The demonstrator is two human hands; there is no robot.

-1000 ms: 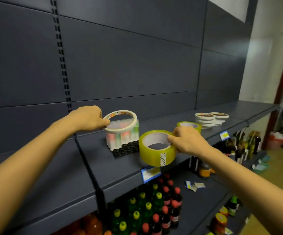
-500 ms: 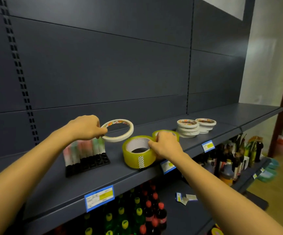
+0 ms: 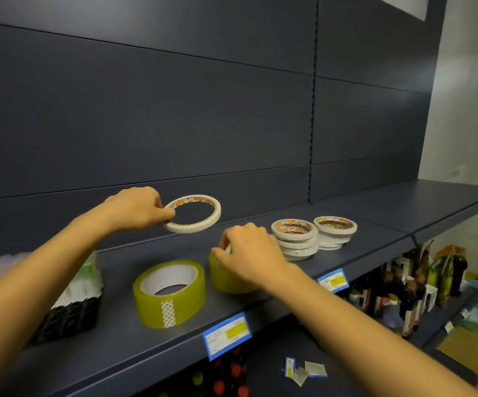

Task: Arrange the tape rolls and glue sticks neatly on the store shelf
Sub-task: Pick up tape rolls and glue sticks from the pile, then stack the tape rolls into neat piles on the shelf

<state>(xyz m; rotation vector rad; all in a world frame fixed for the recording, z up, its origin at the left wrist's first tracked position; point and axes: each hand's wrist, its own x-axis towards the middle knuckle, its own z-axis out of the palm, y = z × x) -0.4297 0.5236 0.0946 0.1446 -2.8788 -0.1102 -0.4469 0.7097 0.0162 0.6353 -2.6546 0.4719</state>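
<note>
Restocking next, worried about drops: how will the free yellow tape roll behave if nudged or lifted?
Lying flat, hole up, on the shelf, the yellow tape roll probably slides rather than rolls. Its thick winding suggests it's stiff and fairly heavy. The glossy side may be slippery.

- Thin white tape roll (image 3: 189,229): raised above the shelf (image 3: 375,224), tilted, pinched at its rim by the left hand (image 3: 134,209).
- Wide yellow tape roll (image 3: 171,306): lies flat, core upward, near the front edge.
- Second yellow tape roll (image 3: 226,280): just right of the first, gripped from above by the right hand (image 3: 249,250).
- White tape stacks (image 3: 295,243): two, side by side, further right.
- Glue sticks (image 3: 81,283): upright in a black tray (image 3: 68,319), far left, blurred.
</note>
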